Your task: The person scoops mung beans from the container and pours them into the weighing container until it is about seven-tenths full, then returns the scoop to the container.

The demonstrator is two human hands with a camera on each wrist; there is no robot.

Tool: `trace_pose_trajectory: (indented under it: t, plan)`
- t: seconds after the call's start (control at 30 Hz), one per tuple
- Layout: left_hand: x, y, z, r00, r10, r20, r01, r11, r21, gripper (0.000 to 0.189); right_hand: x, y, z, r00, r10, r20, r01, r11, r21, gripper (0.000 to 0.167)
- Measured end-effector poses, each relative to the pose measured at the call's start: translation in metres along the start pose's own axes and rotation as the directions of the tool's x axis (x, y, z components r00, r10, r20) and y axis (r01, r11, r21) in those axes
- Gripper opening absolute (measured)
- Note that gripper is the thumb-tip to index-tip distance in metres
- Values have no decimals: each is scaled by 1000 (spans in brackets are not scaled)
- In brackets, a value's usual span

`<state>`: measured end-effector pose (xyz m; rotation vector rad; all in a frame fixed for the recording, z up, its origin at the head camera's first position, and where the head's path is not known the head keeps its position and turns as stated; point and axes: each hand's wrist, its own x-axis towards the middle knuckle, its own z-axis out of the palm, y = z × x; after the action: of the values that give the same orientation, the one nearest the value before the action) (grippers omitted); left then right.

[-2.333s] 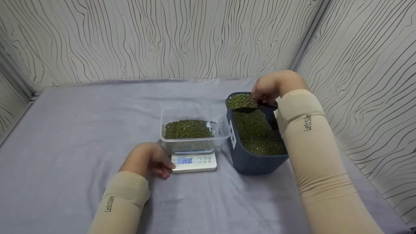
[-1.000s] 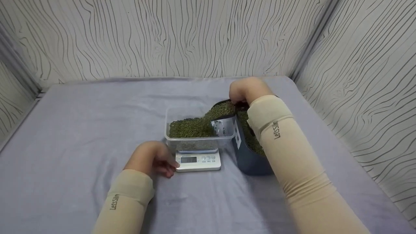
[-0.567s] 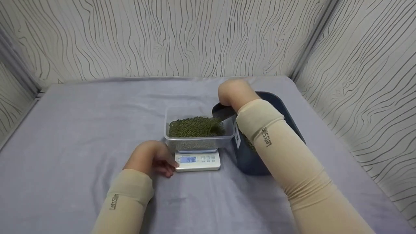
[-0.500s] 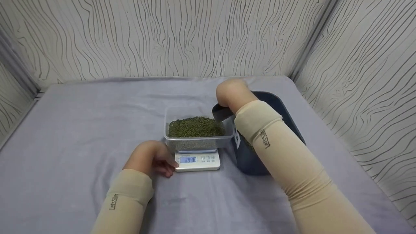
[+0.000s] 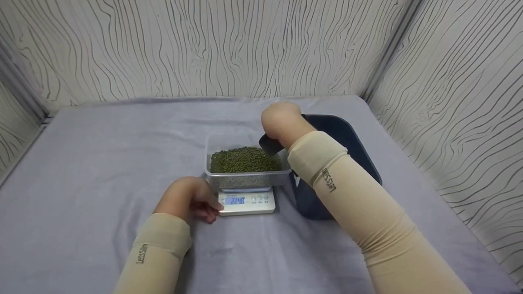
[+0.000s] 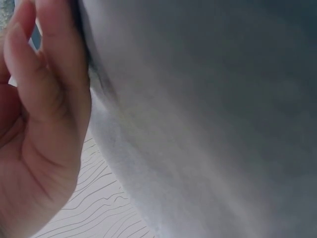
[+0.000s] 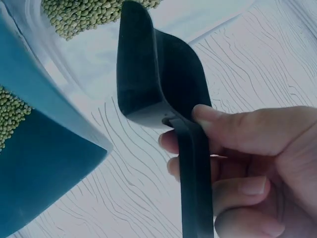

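Note:
In the head view my right hand [image 5: 282, 119] is over the right end of a clear plastic tub [image 5: 249, 176]. It grips the handle of a black scoop [image 7: 136, 74], which is tipped down toward the tub; no beans show in its bowl in the right wrist view. Small green beans [image 5: 243, 160], like mung beans, are heaped in the tub. Beneath the tub is a white digital kitchen scale [image 5: 249, 208], its lit display reading about 224.8. My left hand [image 5: 196, 198] touches the scale's front left corner with a fingertip, the other fingers loosely bent beside it.
A dark blue bin [image 5: 312, 202] stands right beside the tub, partly hidden by my right forearm; green beans [image 7: 10, 114] show inside it in the right wrist view. A lilac cloth [image 5: 102, 163] covers the table, with patterned panels [image 5: 184, 49] behind and at the right.
My right hand brought the full scoop left from the bin and tipped it out. The bean heap grew, and the display rose from about 143 to 224.8. My left hand stayed at the scale.

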<state>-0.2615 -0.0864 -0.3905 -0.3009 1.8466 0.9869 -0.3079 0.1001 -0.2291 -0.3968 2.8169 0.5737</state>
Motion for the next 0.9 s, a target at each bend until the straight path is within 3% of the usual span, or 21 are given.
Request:
trace_pose_trajectory:
  t: [0.3,0.53,0.8,0.9]
  plan:
    - [1,0,1,1000,-7,-12,7,1000,-9,18,6,25,7,992,-123,-8,123,984,132,18]
    - [-1,0,1,1000,2,-20,-2,1000,-6,17,12,59,15,971,-239,-15,232,924,304,26]
    - [-4,-3,1,999,18,-28,-18,1000,-25,15,8,98,21,974,-223,46,163,824,543,32]
    - [-4,-4,1,999,23,-30,-24,999,-28,14,3,110,22,980,-192,60,122,805,580,27]
